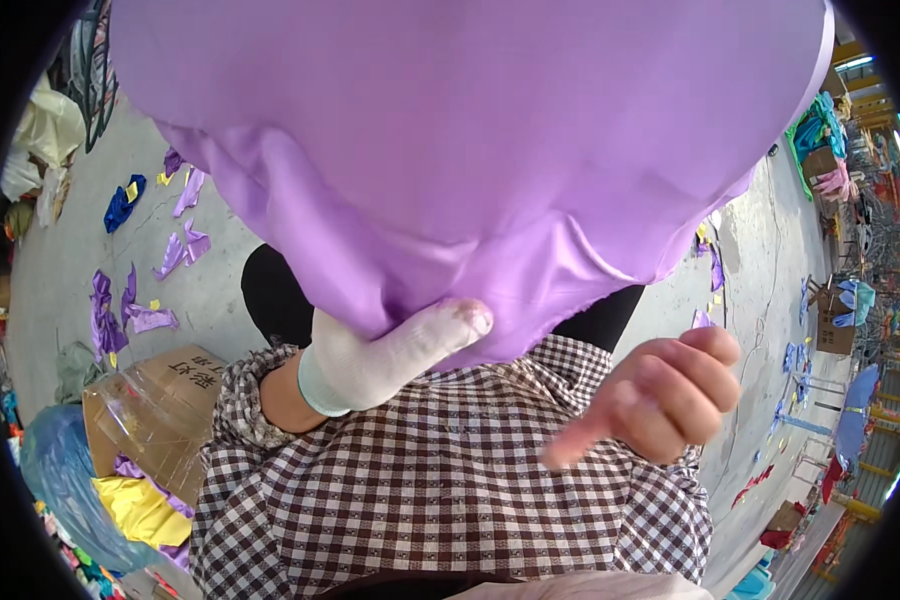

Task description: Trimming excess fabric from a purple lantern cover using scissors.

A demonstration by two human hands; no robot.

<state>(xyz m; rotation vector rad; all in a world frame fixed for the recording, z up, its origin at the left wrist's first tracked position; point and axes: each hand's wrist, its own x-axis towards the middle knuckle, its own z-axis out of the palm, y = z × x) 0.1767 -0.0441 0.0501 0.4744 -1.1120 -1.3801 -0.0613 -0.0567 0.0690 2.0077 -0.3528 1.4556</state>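
Note:
A large sheet of shiny purple fabric (470, 150) fills the upper half of the view, close to the camera. My left hand (390, 355) wears a white glove with a pale green cuff. Its thumb presses against the fabric's lower edge, and the rest of its fingers are hidden behind the cloth. My right hand (665, 395) is bare and hovers just below and right of the fabric, apart from it. Its fingers are curled in and the thumb sticks out to the left, holding nothing. Below both hands lies my brown-and-white checked shirt (450, 490).
A cardboard box (155, 410) with yellow and purple cloth stands at lower left, beside a blue plastic bag (55, 470). Purple scraps (135, 300) and a blue cloth (122, 203) litter the concrete floor. Boxes and coloured fabric piles (835, 310) line the right side.

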